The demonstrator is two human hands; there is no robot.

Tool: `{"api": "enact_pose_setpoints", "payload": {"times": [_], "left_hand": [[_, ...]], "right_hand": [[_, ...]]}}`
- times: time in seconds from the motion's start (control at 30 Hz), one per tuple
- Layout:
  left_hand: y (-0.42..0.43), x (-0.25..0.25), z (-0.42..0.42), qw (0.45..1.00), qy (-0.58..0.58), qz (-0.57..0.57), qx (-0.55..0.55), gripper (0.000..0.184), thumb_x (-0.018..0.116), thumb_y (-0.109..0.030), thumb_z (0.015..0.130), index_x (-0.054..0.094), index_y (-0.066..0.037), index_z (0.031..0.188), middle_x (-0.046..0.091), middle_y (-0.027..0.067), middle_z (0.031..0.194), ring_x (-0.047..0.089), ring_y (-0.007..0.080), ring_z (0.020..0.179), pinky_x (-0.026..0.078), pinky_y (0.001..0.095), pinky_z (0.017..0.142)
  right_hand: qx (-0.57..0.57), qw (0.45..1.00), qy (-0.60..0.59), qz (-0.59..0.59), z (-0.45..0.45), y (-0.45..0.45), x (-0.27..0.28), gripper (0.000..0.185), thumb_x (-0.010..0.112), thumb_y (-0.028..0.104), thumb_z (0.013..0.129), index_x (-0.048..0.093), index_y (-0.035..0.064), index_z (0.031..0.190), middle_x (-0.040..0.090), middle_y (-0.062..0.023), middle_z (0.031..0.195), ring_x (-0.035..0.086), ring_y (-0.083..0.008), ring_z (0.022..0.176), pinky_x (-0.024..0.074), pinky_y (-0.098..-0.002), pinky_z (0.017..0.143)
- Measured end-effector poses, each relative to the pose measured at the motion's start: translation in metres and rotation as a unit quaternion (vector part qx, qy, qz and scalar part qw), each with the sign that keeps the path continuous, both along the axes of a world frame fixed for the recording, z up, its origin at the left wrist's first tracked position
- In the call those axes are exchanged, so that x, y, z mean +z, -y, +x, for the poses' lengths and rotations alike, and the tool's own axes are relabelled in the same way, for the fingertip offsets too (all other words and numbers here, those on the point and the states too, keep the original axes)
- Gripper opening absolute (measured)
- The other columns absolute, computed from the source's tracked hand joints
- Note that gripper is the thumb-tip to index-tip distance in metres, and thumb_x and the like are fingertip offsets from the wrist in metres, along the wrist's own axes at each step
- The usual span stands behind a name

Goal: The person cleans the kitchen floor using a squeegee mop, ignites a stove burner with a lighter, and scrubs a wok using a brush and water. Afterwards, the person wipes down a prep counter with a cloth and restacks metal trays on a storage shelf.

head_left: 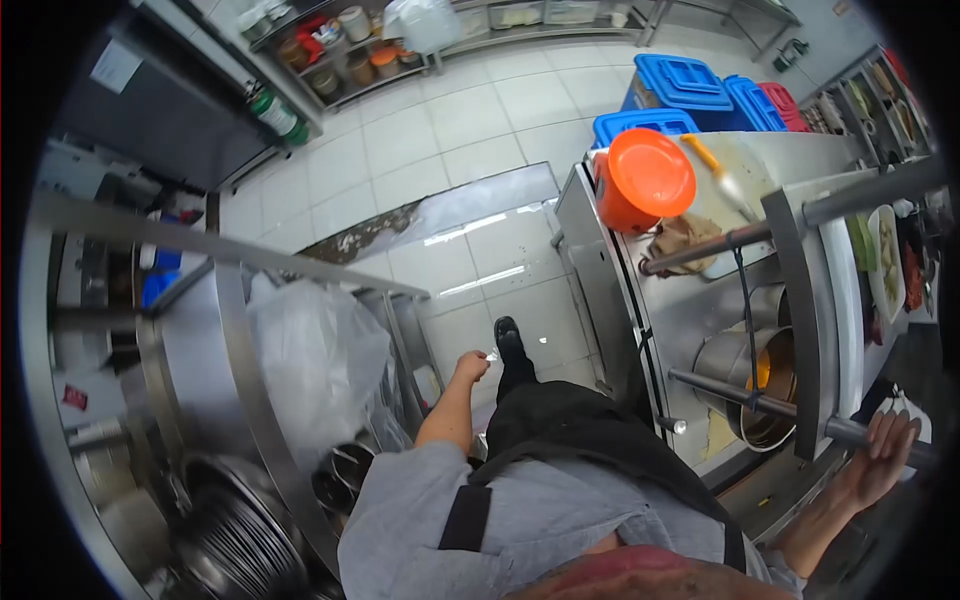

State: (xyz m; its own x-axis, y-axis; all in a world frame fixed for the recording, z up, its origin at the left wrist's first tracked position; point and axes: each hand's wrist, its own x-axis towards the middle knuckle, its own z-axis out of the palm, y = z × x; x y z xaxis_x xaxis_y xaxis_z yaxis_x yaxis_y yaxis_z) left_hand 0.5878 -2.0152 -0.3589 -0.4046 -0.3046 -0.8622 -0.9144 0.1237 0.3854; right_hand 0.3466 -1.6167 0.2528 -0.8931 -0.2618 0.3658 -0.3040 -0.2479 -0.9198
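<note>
My left hand (472, 366) hangs low over the tiled floor, beside my black shoe (509, 340). Its fingers are curled closed, and a small whitish bit shows at their tips, too small to name. Out to the right, my right hand (882, 462) is raised at a metal shelf rail (850, 431), fingers stretched out over it. Whether it bears on the rail I cannot tell. Behind those fingers is a white object (903, 408), partly hidden. A metal pot (728, 360) with something yellow in it stands left of the right hand, under the rails.
An orange lidded bucket (650, 182) and a yellow-handled brush (716, 172) sit on the right counter. Blue lidded bins (684, 82) stand beyond. At left, a metal rack (235, 330) holds a clear plastic bag (322, 355). Wet-looking floor (480, 210) lies ahead.
</note>
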Motion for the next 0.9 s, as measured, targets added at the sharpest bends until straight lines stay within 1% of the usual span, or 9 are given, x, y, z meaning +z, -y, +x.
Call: {"api": "enact_pose_setpoints", "payload": {"times": [0.1,0.13,0.2,0.23,0.33,0.4,0.7,0.87,0.9], "left_hand": [[0.069,0.012,-0.035,0.993,-0.052,0.031,0.105,0.038,0.061,-0.013,0.073,0.06,-0.006,0.111,0.062,0.0119,0.077,0.059,0.0176,0.057,0.05,0.0311,0.05],[0.088,0.018,-0.043,0.985,-0.052,0.052,0.157,0.039,0.061,-0.012,0.074,0.059,-0.006,0.112,0.061,0.0099,0.078,0.058,0.0163,0.058,0.049,0.0305,0.05],[0.117,0.026,-0.061,0.975,-0.056,0.07,0.203,0.039,0.061,-0.011,0.074,0.058,-0.006,0.113,0.06,0.008,0.079,0.056,0.015,0.059,0.048,0.0299,0.049],[0.132,0.028,-0.068,0.971,-0.06,0.075,0.22,0.038,0.061,-0.011,0.075,0.057,-0.007,0.113,0.06,0.0067,0.082,0.056,0.015,0.061,0.048,0.03,0.049],[0.17,0.051,-0.098,0.973,-0.071,0.074,0.206,0.036,0.062,-0.01,0.076,0.057,-0.007,0.112,0.059,0.0052,0.084,0.057,0.0148,0.064,0.047,0.0295,0.05],[0.198,0.07,-0.131,0.976,-0.082,0.086,0.18,0.036,0.063,-0.012,0.076,0.057,-0.007,0.112,0.06,0.0053,0.088,0.058,0.015,0.07,0.049,0.0294,0.053],[0.364,0.091,-0.141,0.971,-0.15,-0.057,0.179,0.034,0.058,-0.015,0.082,0.055,-0.006,0.115,0.062,0.0083,0.097,0.061,0.0183,0.081,0.052,0.0332,0.061],[0.404,0.025,-0.048,0.96,0.122,-0.052,0.248,0.026,0.048,-0.021,0.087,0.061,-0.005,0.103,0.063,0.0125,0.083,0.061,0.0277,0.073,0.05,0.0434,0.059],[0.409,-0.02,-0.021,0.984,0.061,-0.155,-0.06,0.03,0.047,-0.025,0.086,0.061,-0.005,0.103,0.063,0.015,0.09,0.061,0.031,0.081,0.049,0.0454,0.067]], "right_hand": [[-0.559,0.789,-0.197,0.163,0.027,0.078,0.003,0.017,0.051,0.007,0.088,0.044,-0.0074,0.094,0.057,-0.0187,0.096,0.058,-0.0301,0.09,0.0492,-0.0363,0.083],[-0.571,0.78,-0.198,0.162,0.028,0.083,0.006,0.017,0.051,0.007,0.088,0.044,-0.0074,0.094,0.057,-0.0187,0.096,0.058,-0.0301,0.09,0.0492,-0.0363,0.083],[-0.552,0.544,-0.632,-0.015,0.023,0.079,0.006,0.033,0.049,0.019,0.088,0.043,-0.0071,0.108,0.057,-0.0219,0.098,0.058,-0.0317,0.089,0.0517,-0.042,0.079],[-0.465,0.508,-0.702,0.181,0.012,0.086,-0.009,0.056,0.051,0.032,0.089,0.036,-0.0108,0.121,0.054,-0.022,0.111,0.059,-0.0305,0.093,0.0498,-0.0349,0.085],[-0.215,0.9,-0.338,0.17,0.016,0.188,-0.048,0.045,0.053,0.03,0.084,0.052,-0.0057,0.111,0.059,-0.0228,0.101,0.057,-0.0337,0.096,0.0455,-0.0402,0.084],[-0.049,0.856,-0.254,0.447,-0.008,0.231,-0.057,0.031,0.069,0.012,0.07,0.062,0.0016,0.098,0.064,-0.0134,0.096,0.063,-0.0269,0.076,0.0499,-0.0337,0.071],[0.099,0.9,-0.057,0.42,-0.085,0.322,-0.183,0.022,0.065,0.018,0.081,0.063,0.0034,0.097,0.063,-0.0108,0.082,0.063,-0.0232,0.069,0.051,-0.0316,0.063],[0.138,0.921,-0.057,0.359,-0.179,0.437,-0.191,0.02,0.064,0.017,0.082,0.064,0.0022,0.096,0.064,-0.0118,0.084,0.063,-0.0232,0.069,0.0509,-0.032,0.063],[0.167,0.922,-0.082,0.338,-0.197,0.468,-0.194,0.02,0.064,0.015,0.082,0.064,0.0018,0.097,0.065,-0.0117,0.085,0.064,-0.0226,0.07,0.0508,-0.0312,0.062]]}}
